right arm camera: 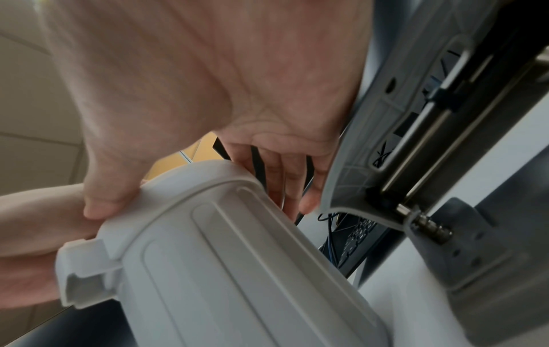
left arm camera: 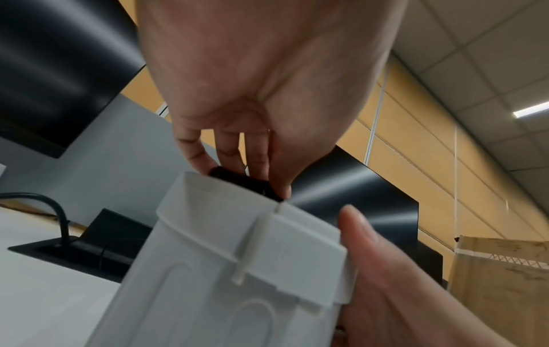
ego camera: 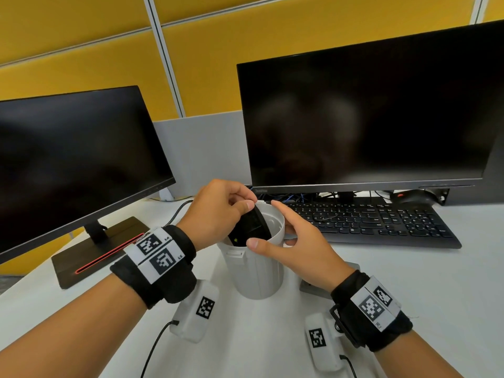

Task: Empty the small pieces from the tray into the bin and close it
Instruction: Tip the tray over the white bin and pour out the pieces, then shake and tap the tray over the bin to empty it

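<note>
A white ribbed bin (ego camera: 256, 268) stands upright on the desk between my hands, its top open. My left hand (ego camera: 218, 211) pinches a black tray (ego camera: 252, 225) by its upper edge and holds it steeply tilted, with its lower end inside the bin's mouth. A small yellow-green piece (ego camera: 236, 239) shows low on the tray. My right hand (ego camera: 294, 241) holds the bin's rim, thumb on the near side and fingers round the far side. The left wrist view shows the tray (left arm camera: 237, 180) dipping behind the bin (left arm camera: 208, 270). The right wrist view shows the bin (right arm camera: 222, 258) from its side.
A grey lid-like part (ego camera: 309, 289) with a metal hinge rod lies under my right wrist. A keyboard (ego camera: 368, 222) and mouse (ego camera: 411, 199) sit under the right monitor (ego camera: 368, 118). A left monitor (ego camera: 68, 159) stands on its base. Two white tagged blocks (ego camera: 199, 309) with cables lie near the front.
</note>
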Tool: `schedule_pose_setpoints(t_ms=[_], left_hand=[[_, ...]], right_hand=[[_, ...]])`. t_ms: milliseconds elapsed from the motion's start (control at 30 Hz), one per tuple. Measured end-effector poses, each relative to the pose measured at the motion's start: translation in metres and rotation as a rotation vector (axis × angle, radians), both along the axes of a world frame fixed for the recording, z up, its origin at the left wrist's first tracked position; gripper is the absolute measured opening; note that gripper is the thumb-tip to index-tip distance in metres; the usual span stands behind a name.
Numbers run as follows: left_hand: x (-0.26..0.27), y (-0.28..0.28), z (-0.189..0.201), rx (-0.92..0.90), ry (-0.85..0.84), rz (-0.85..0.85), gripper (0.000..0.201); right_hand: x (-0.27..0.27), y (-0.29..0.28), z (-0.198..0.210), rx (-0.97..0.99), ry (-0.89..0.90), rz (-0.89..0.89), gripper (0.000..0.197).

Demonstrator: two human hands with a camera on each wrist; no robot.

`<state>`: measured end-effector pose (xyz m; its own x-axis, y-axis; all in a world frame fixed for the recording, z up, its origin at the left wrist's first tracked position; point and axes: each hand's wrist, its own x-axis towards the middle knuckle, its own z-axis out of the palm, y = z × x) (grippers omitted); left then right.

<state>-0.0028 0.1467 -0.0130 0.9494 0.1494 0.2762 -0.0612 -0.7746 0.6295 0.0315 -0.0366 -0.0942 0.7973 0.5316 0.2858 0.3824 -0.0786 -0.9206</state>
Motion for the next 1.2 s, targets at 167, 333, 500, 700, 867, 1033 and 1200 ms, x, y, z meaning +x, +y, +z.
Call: schedule_pose_setpoints(t_ms=[167,333,500,700,867,1033,1200], left_hand=[[-0.002,0.001,0.005,0.01,0.013,-0.045,0.014],[-0.004,-0.005,0.014,0.08,-0.001,-0.168,0.017],[-0.006,-0.021,0.017,0.156,-0.009,-0.292,0.021],[-0.011,-0.025,0.009,0.167,-0.131,-0.276,0.033],[-0.014,-0.006,-0.012,0.137,-0.031,-0.064,0.068],[-0.017,-0.008,-0.021,0.233,-0.038,-0.018,0.055],[-0.017,-0.011,-0.025,0.25,-0.089,0.024,0.043]], right_hand=[[0.007,0.0,-0.007,-0.022,-0.094,-0.055,0.114],[0.007,0.001,-0.006,0.069,-0.244,-0.153,0.072],[0.008,0.0,-0.007,0.174,-0.294,-0.22,0.044],[0.014,-0.001,-0.008,0.253,-0.317,-0.281,0.036],[0.014,0.002,-0.011,0.234,-0.338,-0.364,0.03],[0.008,0.005,-0.011,0.266,-0.349,-0.412,0.028],[0.008,0.005,-0.01,0.266,-0.332,-0.423,0.028]])
